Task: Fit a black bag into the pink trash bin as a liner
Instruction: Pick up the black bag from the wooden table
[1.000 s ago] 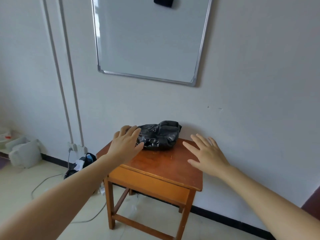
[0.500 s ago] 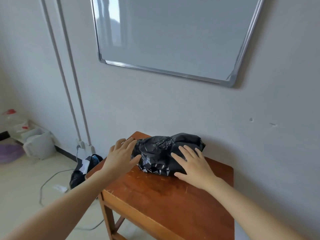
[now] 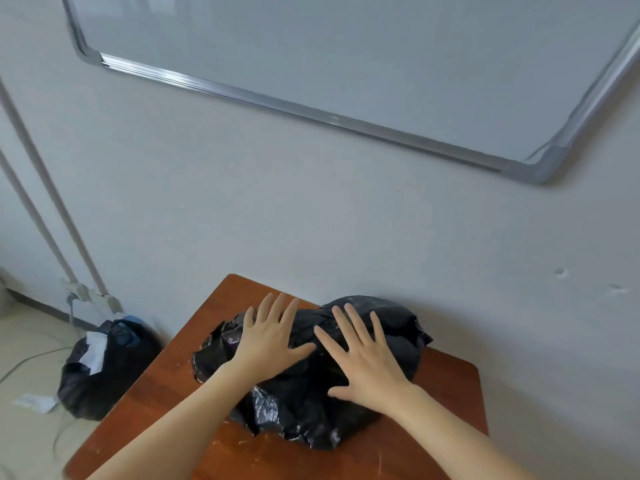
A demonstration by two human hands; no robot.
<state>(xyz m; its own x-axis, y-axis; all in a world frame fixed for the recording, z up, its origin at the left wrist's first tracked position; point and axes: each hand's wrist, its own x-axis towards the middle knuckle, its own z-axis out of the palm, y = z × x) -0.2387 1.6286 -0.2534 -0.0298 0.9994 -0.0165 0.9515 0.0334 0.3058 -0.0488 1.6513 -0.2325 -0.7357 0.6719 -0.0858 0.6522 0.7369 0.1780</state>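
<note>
Head cam: I see a crumpled black bag (image 3: pixel 346 393) lying on the wooden surface (image 3: pixel 166 368), pushed toward the back edge near the wall. Left hand (image 3: pixel 268 341) lies flat on the bag's left part, fingers (image 3: pixel 273 308) spread & straight, nothing gripped. Right hand (image 3: pixel 367 362) lies flat on the bag's mid/right part, likewise splayed, palm down, not clenched, thumb pointing toward the other hand. The two thumbs nearly meet over the plastic. Both forearms come in from the bottom of frame. Pink bin isn't visible from my feed. On the floor left of the surface sits a full dark trash bag (image 3: pixel 100 372) w/ white paper on top, scrap of paper beside it. Whiteboard (image 3: pixel 346 57) hangs on the wall above; two pipes (image 3: pixel 45 188) run down the wall at left
</note>
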